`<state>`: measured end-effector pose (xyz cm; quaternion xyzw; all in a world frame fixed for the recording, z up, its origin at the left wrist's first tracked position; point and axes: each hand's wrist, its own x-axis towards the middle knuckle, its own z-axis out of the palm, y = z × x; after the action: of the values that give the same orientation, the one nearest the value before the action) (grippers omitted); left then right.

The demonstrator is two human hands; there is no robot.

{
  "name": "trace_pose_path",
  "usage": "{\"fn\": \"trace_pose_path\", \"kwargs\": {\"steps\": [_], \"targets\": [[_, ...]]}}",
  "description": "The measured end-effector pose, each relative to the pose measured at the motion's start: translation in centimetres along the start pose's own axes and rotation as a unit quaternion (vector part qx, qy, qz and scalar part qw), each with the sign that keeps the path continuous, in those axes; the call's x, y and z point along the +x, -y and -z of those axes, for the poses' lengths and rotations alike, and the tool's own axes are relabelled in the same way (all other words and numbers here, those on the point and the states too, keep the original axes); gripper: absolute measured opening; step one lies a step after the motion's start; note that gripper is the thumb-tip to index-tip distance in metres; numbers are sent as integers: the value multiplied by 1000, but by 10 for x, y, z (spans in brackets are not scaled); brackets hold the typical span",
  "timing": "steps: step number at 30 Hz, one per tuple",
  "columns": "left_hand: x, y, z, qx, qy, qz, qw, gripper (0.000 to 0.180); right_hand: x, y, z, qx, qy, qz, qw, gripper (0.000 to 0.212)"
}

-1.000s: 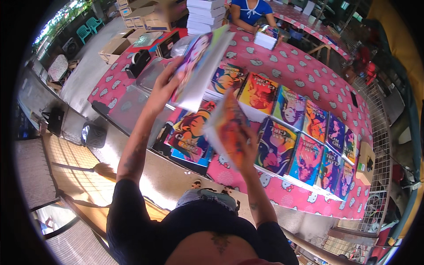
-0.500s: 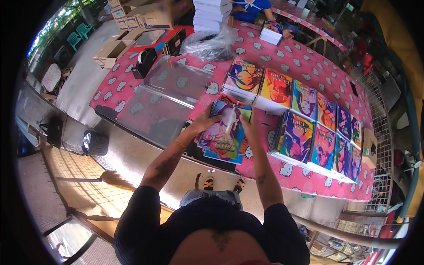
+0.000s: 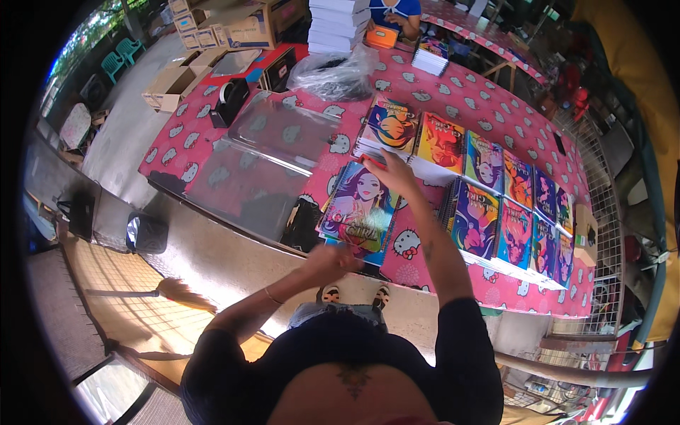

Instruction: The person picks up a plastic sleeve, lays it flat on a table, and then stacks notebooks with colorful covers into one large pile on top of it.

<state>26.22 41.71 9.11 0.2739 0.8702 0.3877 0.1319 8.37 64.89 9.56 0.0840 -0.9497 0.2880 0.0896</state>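
Notebook pile (image 3: 359,207) lies between clear sheets (image 3: 244,185) and spiral notebooks (image 3: 476,214); plastic bag (image 3: 331,74) beyond.

We saw a dark navy top (image 3: 326,343), cut low at the neck, with short sleeves (image 3: 464,329) of the same colour. Below we noticed pale blue denim (image 3: 336,312) and sandals (image 3: 331,293) with dark straps. A thin bracelet (image 3: 272,296) circled the left wrist (image 3: 282,287). One dark tattoo (image 3: 353,380) marked the chest (image 3: 304,400), and a smaller mark (image 3: 428,249) the right forearm (image 3: 440,265).

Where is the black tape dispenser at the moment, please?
In the head view, the black tape dispenser stands on the left part of the pink table, just left of the farther clear plastic sheet.
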Motion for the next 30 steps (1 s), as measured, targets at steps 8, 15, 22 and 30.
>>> {"fn": "trace_pose_path", "kwargs": {"steps": [8, 15, 22, 30], "targets": [[2, -3, -11, 59, 12, 26, 998, 33, 17, 21, -31, 39, 120, 37, 991, 58], [59, 18, 73, -76, -186, 38, 979, 54, -95, -25, -26, 465, -177, -174, 850, 62], [109, 82, 34, -218, -83, 224, 946, 67, -116, -5, -61, 601, -60, -204, 770, 91], [136, 72, 59, -150, -359, 28, 921, 53, -139, -59, 112, 213, -284, -52, 934, 72]]}}
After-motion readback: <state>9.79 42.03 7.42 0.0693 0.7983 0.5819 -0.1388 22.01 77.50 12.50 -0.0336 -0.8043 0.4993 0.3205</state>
